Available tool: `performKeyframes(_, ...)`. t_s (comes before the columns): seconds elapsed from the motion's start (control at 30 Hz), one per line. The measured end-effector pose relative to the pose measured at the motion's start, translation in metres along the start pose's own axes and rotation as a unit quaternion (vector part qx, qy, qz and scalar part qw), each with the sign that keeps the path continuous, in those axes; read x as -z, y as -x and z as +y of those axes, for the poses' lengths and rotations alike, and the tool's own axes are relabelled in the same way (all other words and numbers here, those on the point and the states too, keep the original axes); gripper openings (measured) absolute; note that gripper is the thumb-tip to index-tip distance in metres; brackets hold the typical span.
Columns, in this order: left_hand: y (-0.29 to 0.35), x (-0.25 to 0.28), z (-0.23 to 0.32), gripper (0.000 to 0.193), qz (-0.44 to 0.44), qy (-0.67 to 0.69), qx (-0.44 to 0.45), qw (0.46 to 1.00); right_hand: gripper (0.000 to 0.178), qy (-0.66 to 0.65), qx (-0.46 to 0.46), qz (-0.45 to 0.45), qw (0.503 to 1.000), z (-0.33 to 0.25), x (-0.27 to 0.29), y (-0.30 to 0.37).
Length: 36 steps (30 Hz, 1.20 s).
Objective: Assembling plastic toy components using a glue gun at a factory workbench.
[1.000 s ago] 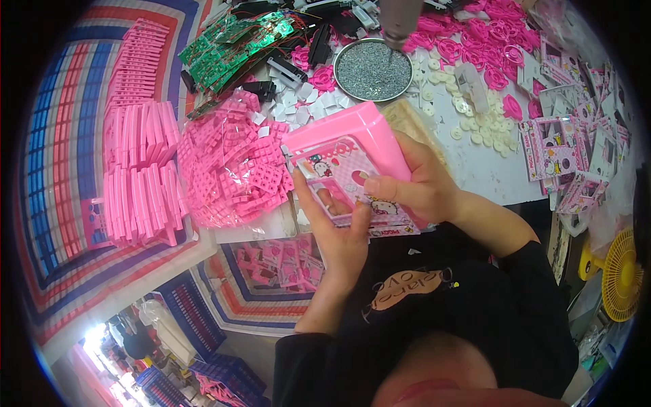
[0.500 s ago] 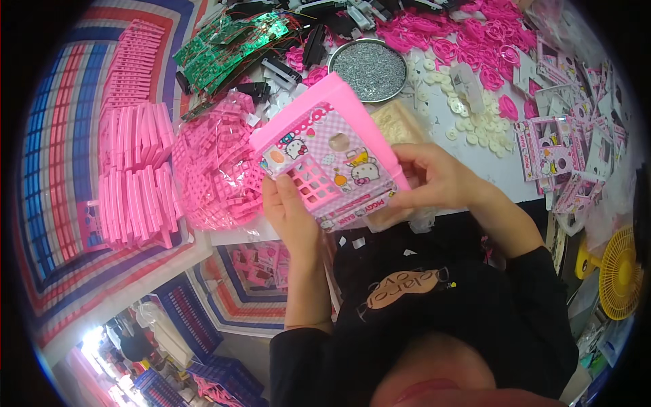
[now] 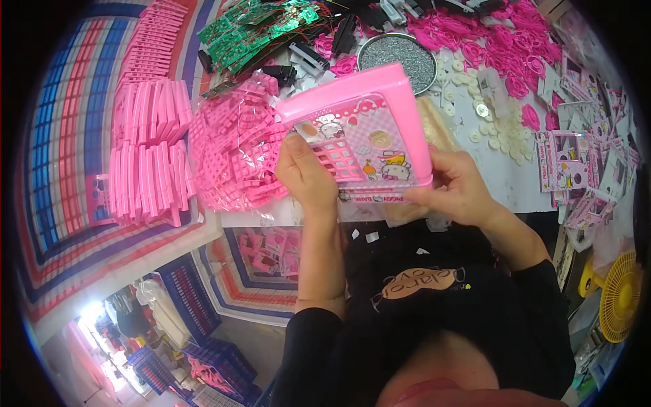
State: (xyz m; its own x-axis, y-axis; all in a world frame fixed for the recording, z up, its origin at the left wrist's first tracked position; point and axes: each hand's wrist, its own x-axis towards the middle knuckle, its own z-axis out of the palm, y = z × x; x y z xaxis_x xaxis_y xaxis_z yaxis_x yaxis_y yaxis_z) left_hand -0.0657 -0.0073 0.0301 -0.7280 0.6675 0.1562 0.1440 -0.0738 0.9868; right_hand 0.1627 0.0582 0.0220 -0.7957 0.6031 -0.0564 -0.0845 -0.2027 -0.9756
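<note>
Fingers (image 3: 308, 159) of left hand (image 3: 308, 178): closed on the pink panel (image 3: 363, 132), thumb pressed on its grille. Fingers of right hand (image 3: 458, 186): pinching the panel's lower right corner. Panel: held tilted above the bench's near edge, picture stickers on its face. Bag of pink parts (image 3: 230, 149): on the bench (image 3: 502, 183), just left of the panel. Pink strips (image 3: 146, 159): stacked at the left end. Green circuit boards (image 3: 254, 27) and a round dish of screws (image 3: 399, 54): far side. White discs (image 3: 495, 129): right of the panel.

toy panel (image 3: 366, 139) between both hands, bagged parts (image 3: 234, 152) left, dish of screws (image 3: 400, 54) behind
</note>
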Motion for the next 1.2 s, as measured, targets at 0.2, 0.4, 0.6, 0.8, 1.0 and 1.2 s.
performKeyframes(0.2,-0.001,-0.027,0.012,0.055,0.014,0.152,0.063,0.986,0.048,-0.106,0.017,0.022,0.994,-0.027,0.014,-0.006)
performKeyframes(0.4,0.016,-0.017,-0.014,0.047,-0.004,0.024,-0.093,0.995,0.044,-0.004,-0.01,0.032,0.999,-0.006,0.031,-0.012)
performKeyframes(0.6,-0.016,0.002,-0.034,0.026,-0.263,-0.156,-0.299,0.904,0.043,0.422,0.231,-0.042,0.876,-0.025,0.1,-0.046)
performKeyframes(0.8,-0.006,0.005,-0.027,0.041,-0.396,-0.304,-0.364,0.786,0.055,0.584,0.144,-0.099,0.793,-0.027,0.107,-0.027)
performKeyframes(1.0,0.004,0.006,-0.006,0.039,-0.373,-0.335,-0.321,0.804,0.068,0.675,0.119,-0.088,0.723,-0.033,0.091,-0.04)
performKeyframes(1.2,0.04,-0.017,0.004,0.041,-0.36,-0.314,-0.256,0.84,0.068,0.685,0.067,-0.088,0.72,-0.029,0.074,-0.047)
